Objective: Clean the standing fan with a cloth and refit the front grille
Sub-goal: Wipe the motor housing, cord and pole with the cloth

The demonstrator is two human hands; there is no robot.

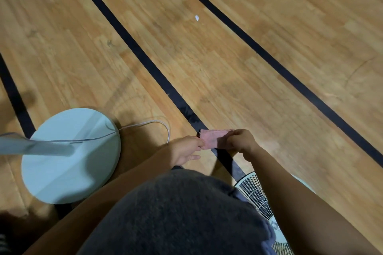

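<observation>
both hands pinch a pink cloth (211, 138) stretched between them, left hand (186, 149) and right hand (240, 139); front grille (259, 196) lies under the right forearm.

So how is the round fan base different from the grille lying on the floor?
The fan base is a solid, smooth disc in full view at the left. The grille is open slats, lying at the right, mostly hidden behind the person's arm and clothing. Both are round, pale and on the wooden floor.
</observation>
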